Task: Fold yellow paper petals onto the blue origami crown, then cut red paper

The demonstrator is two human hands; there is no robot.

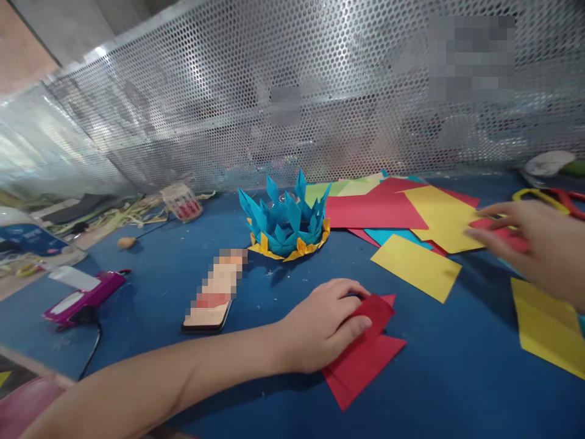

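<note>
My left hand (326, 326) rests near the front middle, its thumb on top of a folded red paper (365, 366) and its fingers curled around the upper edge. Pointed corners of that paper spread out to the right. At the right edge, my right hand (542, 241) pinches a small red paper piece (505, 236) above the yellow sheets. Between the hands lies a yellow paper rectangle (415, 267). Behind my left hand stands a blue folded-paper ring (290, 225) with upright points and yellow-orange paper petals (304, 247) around its base.
Coloured sheets (375, 210) overlap at the back right, near scissors (564, 201). Another yellow sheet (548, 326) lies at right. A phone (208, 305) lies left of centre, and a purple glue gun (85, 299) further left. A perforated metal panel (228, 103) closes off the back.
</note>
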